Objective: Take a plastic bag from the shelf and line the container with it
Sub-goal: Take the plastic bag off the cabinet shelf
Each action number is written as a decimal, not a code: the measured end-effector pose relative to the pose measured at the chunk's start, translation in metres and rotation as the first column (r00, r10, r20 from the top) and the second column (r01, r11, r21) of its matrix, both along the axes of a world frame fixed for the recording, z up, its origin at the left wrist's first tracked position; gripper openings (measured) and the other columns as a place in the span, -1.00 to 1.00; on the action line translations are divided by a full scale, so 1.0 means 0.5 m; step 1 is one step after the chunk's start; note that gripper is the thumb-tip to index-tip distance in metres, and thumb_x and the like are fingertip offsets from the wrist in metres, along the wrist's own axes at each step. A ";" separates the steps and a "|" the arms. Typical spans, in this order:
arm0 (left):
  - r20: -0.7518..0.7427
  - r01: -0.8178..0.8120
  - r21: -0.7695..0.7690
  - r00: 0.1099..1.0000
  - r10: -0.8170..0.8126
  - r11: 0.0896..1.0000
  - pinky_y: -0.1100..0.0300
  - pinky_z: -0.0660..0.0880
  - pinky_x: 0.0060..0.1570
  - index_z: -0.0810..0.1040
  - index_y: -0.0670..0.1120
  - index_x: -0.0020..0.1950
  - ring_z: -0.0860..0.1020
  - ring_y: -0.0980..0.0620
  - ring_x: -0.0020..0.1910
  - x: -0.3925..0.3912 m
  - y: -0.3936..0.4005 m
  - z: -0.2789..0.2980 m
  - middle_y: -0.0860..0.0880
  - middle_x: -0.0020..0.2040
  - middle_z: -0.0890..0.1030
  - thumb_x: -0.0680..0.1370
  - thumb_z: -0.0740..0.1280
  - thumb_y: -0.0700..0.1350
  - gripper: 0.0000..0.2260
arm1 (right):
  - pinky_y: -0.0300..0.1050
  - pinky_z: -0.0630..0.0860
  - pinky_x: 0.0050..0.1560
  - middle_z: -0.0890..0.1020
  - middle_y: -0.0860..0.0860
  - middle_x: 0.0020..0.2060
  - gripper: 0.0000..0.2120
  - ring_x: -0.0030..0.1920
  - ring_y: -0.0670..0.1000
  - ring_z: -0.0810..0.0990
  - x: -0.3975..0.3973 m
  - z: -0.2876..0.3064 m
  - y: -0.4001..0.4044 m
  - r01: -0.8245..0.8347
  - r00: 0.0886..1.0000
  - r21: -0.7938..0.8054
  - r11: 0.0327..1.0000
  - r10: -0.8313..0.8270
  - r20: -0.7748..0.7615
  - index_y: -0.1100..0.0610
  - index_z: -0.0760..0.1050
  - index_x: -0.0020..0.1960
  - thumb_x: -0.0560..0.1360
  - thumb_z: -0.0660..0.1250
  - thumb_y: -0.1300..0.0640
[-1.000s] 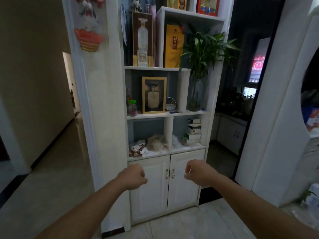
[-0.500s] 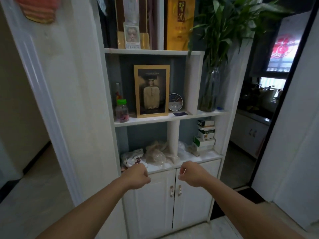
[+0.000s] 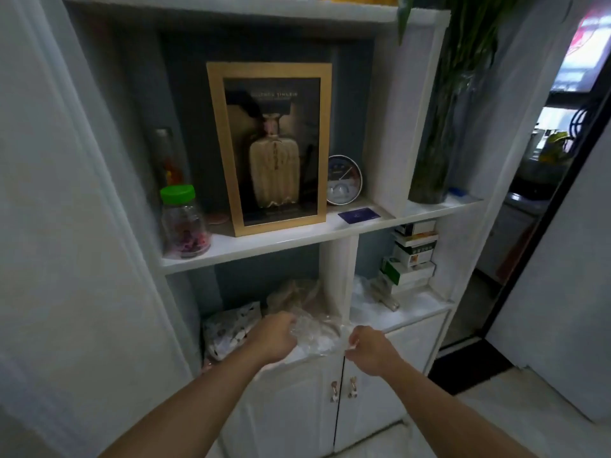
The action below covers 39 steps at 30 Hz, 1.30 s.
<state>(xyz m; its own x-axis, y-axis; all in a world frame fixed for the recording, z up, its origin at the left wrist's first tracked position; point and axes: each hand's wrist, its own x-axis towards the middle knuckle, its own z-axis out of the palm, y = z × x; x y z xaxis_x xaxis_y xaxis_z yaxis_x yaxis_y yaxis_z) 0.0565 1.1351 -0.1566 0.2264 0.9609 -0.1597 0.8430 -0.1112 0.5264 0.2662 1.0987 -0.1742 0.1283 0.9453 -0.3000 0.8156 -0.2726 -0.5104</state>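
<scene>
A crumpled clear plastic bag [image 3: 317, 332] lies at the front of the lowest open shelf [image 3: 406, 314] of a white shelf unit, with more clear bags [image 3: 294, 295] bunched behind it. My left hand [image 3: 276, 338] touches the bag's left side, fingers curled into it. My right hand [image 3: 370, 350] pinches the bag's right edge at the shelf's front lip. No container is in view.
A printed bag [image 3: 231, 327] sits left of the clear ones. Stacked small boxes [image 3: 411, 256] fill the right compartment. Above stand a green-lidded jar [image 3: 183, 221], a gold-framed bottle box [image 3: 274, 143], a round gauge [image 3: 344, 180] and a plant vase [image 3: 433, 160]. Cabinet doors [image 3: 307, 408] are closed below.
I have come closer to the shelf unit. Both hands, fists held in front of the doors before, have reached up to the lowest shelf and onto the clear bag.
</scene>
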 end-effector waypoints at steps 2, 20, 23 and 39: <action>0.030 -0.017 0.021 0.999 0.016 1.000 0.19 0.48 -0.09 0.61 0.01 0.19 0.61 -0.03 0.02 0.004 0.053 -0.024 -0.04 0.10 0.67 0.55 0.30 -0.11 -0.76 | -0.11 0.53 0.02 0.59 0.09 0.08 -0.71 0.03 0.08 0.60 -0.002 -0.020 0.045 0.058 0.998 -0.023 0.998 -0.059 -0.025 0.11 0.51 0.14 0.45 0.38 0.06; 0.020 -0.161 -0.143 0.986 0.165 0.977 0.15 0.57 -0.14 0.55 0.02 -0.23 0.56 0.05 -0.20 0.029 0.248 -0.150 -0.01 -0.20 0.59 0.58 0.27 -0.03 -0.80 | -0.11 0.58 0.02 0.62 0.07 0.09 -0.74 0.05 0.09 0.64 0.019 -0.110 0.205 0.224 0.974 -0.106 0.969 -0.222 0.035 0.11 0.54 0.14 0.47 0.37 0.06; 0.104 -0.233 -0.109 0.964 0.245 0.966 0.29 0.43 -0.39 0.53 0.06 -0.30 0.55 0.14 -0.29 0.019 0.248 -0.108 0.10 -0.29 0.57 0.53 0.32 -0.04 -0.81 | -0.17 0.55 -0.06 0.61 0.06 -0.05 -0.87 0.01 0.09 0.64 0.020 -0.101 0.205 0.173 0.985 -0.079 0.982 -0.175 -0.011 0.14 0.58 -0.06 0.49 0.36 0.08; 0.417 -0.064 -0.066 0.905 0.086 0.996 0.18 0.48 -0.38 0.50 -0.13 -0.45 0.49 0.06 -0.48 0.035 0.137 0.000 -0.09 -0.49 0.56 0.32 0.54 -0.14 -0.74 | -0.14 0.46 -0.34 0.44 0.00 -0.56 -0.57 -0.50 -0.10 0.46 0.048 0.021 -0.023 0.518 0.815 0.233 0.823 -0.391 -0.429 0.22 0.38 -0.45 0.39 0.51 0.02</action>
<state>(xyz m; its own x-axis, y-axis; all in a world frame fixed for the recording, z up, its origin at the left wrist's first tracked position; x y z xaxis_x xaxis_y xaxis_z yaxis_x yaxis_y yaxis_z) 0.0740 1.2038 -0.1565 0.2103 0.9710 -0.1140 0.5483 -0.0206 0.8360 0.2903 1.0870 -0.1635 0.5151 0.8517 -0.0965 0.3895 -0.3329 -0.8588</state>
